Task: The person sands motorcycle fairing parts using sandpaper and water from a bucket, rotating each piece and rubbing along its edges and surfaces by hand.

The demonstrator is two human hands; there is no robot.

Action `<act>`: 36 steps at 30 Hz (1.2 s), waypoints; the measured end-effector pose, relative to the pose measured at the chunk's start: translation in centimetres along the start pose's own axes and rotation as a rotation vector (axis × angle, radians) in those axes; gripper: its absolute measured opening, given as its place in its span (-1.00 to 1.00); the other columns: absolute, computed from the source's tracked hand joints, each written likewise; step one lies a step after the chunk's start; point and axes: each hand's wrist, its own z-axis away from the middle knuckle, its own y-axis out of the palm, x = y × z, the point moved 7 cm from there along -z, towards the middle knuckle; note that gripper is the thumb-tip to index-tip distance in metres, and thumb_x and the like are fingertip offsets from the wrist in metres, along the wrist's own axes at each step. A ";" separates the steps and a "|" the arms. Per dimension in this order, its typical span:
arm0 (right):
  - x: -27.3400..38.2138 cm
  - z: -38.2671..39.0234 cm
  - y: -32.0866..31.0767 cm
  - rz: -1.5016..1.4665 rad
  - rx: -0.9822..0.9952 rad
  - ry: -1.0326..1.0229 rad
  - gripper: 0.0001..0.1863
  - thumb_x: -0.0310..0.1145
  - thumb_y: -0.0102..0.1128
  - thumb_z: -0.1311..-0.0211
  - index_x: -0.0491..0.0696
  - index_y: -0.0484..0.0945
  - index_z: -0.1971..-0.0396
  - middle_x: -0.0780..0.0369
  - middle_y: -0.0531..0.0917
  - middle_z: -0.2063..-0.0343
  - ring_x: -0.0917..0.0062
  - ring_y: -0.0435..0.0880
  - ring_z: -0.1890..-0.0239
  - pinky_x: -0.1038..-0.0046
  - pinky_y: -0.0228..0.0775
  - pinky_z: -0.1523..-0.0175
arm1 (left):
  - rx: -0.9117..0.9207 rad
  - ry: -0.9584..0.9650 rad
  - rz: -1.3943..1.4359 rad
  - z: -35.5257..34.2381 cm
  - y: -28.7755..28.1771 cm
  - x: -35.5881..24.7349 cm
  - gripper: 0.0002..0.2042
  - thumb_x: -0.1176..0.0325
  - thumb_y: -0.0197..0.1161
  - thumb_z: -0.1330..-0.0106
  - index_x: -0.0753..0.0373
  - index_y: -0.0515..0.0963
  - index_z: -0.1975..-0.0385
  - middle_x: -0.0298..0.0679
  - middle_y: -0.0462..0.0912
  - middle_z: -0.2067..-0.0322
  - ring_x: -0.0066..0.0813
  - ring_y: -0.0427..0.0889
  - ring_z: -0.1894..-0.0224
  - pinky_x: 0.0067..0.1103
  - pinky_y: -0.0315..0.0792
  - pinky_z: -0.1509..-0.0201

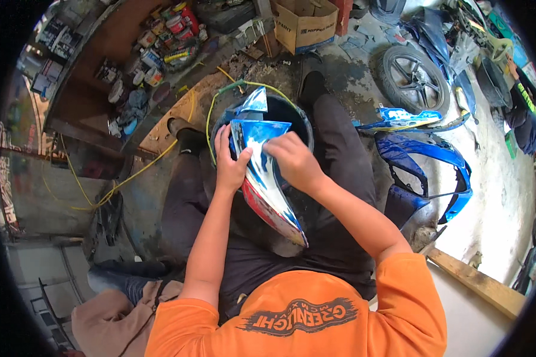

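Note:
A curved motorcycle fairing panel [272,189], patched blue, white and red, lies slanted over a dark bucket [307,122] between my knees. Its narrow tip points back toward my lap. My left hand [231,165] grips the panel's left edge, thumb on top and fingers along the side. On the upper right of the panel rests my right hand [293,159], its fingers curled and pressed to the painted surface. Whatever may be under those fingers is hidden. Beyond my hands, another blue and white piece [255,101] sticks up at the bucket's far side.
Blue fairing parts [455,157] and a spoked wheel [414,80] lie on the floor at right. A cardboard box [304,27] stands ahead. Cans [152,58] crowd a shelf at left, near a yellow hose [143,162]. Other people show at far right [525,119] and lower left [116,315].

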 end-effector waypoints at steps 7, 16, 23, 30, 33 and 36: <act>-0.8 -0.5 -1.0 0.051 -0.059 0.055 -0.65 -0.70 0.29 -0.08 -0.18 0.70 0.09 0.09 0.75 0.16 0.12 0.71 0.10 0.18 0.62 -0.03 | 0.097 -0.032 -0.002 0.0 -0.4 0.6 -0.05 -0.13 0.37 -0.37 0.40 0.18 -0.59 0.21 0.20 -0.54 0.14 0.22 -0.61 -0.20 0.08 -0.69; 0.0 -1.5 0.4 -0.015 0.076 0.027 -0.62 -0.73 0.31 -0.04 -0.19 0.72 0.08 0.08 0.75 0.17 0.15 0.72 0.09 0.18 0.62 -0.02 | 0.128 -0.077 -0.026 0.6 -0.7 0.2 -0.03 -0.10 0.37 -0.33 0.41 0.15 -0.59 0.21 0.15 -0.57 0.17 0.20 -0.62 -0.20 0.10 -0.69; -2.0 -1.8 -0.4 0.096 0.073 0.068 -0.58 -0.71 0.32 0.01 -0.20 0.71 0.06 0.09 0.76 0.13 0.15 0.73 0.11 0.21 0.63 -0.02 | 0.126 -0.112 -0.049 0.1 -0.5 -1.3 0.04 -0.23 0.34 -0.29 0.45 0.17 -0.57 0.21 0.19 -0.57 0.13 0.22 -0.62 -0.18 0.08 -0.70; -3.5 -2.0 -1.4 0.152 0.050 0.122 -0.52 -0.67 0.34 0.04 -0.23 0.72 0.00 0.04 0.76 0.09 0.13 0.73 0.09 0.21 0.64 -0.06 | 0.111 -0.078 -0.051 -0.1 -0.7 -1.6 -0.03 -0.11 0.46 -0.23 0.33 0.26 -0.55 0.23 0.16 -0.56 0.25 0.25 -0.59 -0.10 0.18 -0.65; -0.2 -1.5 0.2 0.015 0.140 0.030 -0.61 -0.78 0.29 -0.05 -0.18 0.73 0.09 0.07 0.78 0.20 0.12 0.75 0.13 0.19 0.63 0.02 | 0.102 -0.064 -0.045 0.1 -0.5 -0.8 -0.03 -0.12 0.46 -0.23 0.33 0.26 -0.55 0.23 0.16 -0.56 0.25 0.25 -0.58 -0.10 0.18 -0.65; -4.3 -2.6 -1.6 0.134 -0.038 0.193 -0.64 -0.74 0.29 -0.08 -0.18 0.73 0.08 0.06 0.77 0.18 0.13 0.75 0.12 0.19 0.63 0.00 | 0.096 -0.059 -0.052 0.0 -0.9 -1.2 -0.03 -0.14 0.46 -0.24 0.32 0.26 -0.56 0.22 0.17 -0.56 0.25 0.25 -0.58 -0.11 0.18 -0.65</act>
